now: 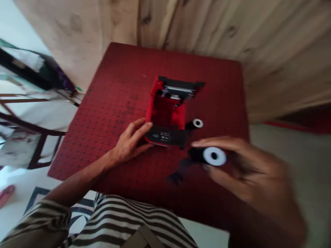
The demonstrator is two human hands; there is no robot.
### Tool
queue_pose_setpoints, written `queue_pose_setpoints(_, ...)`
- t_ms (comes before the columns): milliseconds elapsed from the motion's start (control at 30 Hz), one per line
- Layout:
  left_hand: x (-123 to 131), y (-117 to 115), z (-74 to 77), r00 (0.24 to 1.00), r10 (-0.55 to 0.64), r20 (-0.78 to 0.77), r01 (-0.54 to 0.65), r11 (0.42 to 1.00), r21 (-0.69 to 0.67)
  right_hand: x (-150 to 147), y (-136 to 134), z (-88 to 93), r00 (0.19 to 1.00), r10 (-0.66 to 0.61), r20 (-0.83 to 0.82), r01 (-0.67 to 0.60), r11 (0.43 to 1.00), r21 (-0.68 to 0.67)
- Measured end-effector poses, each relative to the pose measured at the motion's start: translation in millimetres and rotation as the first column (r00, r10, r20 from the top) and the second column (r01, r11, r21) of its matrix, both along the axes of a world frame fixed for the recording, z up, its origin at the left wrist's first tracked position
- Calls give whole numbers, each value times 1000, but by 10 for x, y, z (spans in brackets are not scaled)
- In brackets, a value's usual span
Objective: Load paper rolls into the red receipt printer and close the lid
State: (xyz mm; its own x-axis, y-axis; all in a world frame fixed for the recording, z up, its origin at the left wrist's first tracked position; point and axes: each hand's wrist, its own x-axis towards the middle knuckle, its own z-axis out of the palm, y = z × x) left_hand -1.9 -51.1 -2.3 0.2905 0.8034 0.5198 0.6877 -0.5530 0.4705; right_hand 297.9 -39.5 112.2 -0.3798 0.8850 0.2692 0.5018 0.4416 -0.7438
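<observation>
On the red table (113,89) sits a red and black printer (167,136) with its top cover open and its red inner bay showing. My left hand (131,139) rests against its front left corner, fingers on the side of the button panel. Close to the camera, my right hand (253,175) pinches a black ribbon roll (214,156) by its sides, white hollow core facing me. A dark strip (178,175), blurred, shows left of this roll, and I cannot tell whether it is attached. Beside the printer's right side is another black roll (198,123) with a white core.
A wooden plank wall (196,27) stands behind the table. To the left is a dark wooden chair (38,137), with cloth items behind it. My striped clothing (129,220) is at the table's near edge.
</observation>
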Motion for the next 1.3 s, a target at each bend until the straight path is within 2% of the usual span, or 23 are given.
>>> queue_pose_setpoints(67, 0, 31, 1, 1000, 20, -16, -20, 1000, 11, 36, -185, -182, 998, 49, -42, -55, 984, -172)
queue_pose_setpoints(100, 4, 46, -1, 1000, 20, -19, -20, 999, 28, 40, -261, -307, 998, 44, -52, -54, 976, -212)
queue_pose_setpoints(233, 31, 73, -1, 999, 25, -41, -21, 997, 79, 2, -474, -832, 998, -61, -25, 52, 960, -276)
queue_pose_setpoints(300, 37, 75, -1, 998, 26, -49, -22, 995, 93, -27, -532, -995, 995, -98, -33, 83, 951, -298)
queue_pose_setpoints(400, 31, 78, -7, 998, 24, -63, -17, 994, 110, -5, -561, -1040, 996, -83, -46, 65, 950, -305)
queue_pose_setpoints(567, 14, 96, -15, 997, 42, -68, -34, 993, 115, 296, -397, -793, 999, -28, -32, 12, 913, -407)
queue_pose_setpoints(633, 11, 105, -17, 997, 39, -69, -30, 992, 125, 417, -217, -740, 990, -141, -31, 117, 911, -395)
queue_pose_setpoints(667, 11, 109, -17, 997, 38, -67, -29, 991, 130, 453, -104, -749, 969, -243, -35, 216, 911, -350)
queue_pose_setpoints(733, 11, 114, -18, 997, 40, -65, -31, 991, 134, 458, 150, -839, 910, -410, -59, 393, 899, -195)
queue_pose_setpoints(767, 11, 116, -18, 997, 39, -65, -30, 990, 134, 430, 276, -910, 902, -424, -77, 410, 899, -153)
queue_pose_setpoints(867, 15, 116, -14, 997, 40, -72, -31, 992, 125, 272, 577, -1152, 926, -357, -121, 340, 929, -144)
queue_pose_setpoints(933, 20, 113, -4, 996, 36, -76, -26, 991, 128, 169, 677, -1276, 936, -329, -125, 311, 939, -145)
queue_pose_setpoints(1000, 25, 109, 8, 997, 26, -72, -15, 990, 138, 113, 701, -1326, 931, -344, -118, 329, 935, -135)
queue_pose_setpoints(1067, 28, 101, 16, 998, 17, -65, -8, 991, 130, 115, 669, -1257, 925, -362, -113, 351, 931, -103)
queue_pose_setpoints(1133, 26, 92, 15, 998, 16, -56, -11, 995, 99, 149, 604, -1039, 930, -353, -104, 351, 936, -37)
queue_pose_setpoints(1200, 21, 83, 5, 999, 12, -46, -9, 997, 76, 161, 530, -692, 952, -300, -65, 303, 952, 44)
queue_pose_setpoints(1300, 12, 72, -9, 1000, -11, -22, 13, 998, 66, 31, 469, -146, 990, -105, 97, 92, 986, 136)
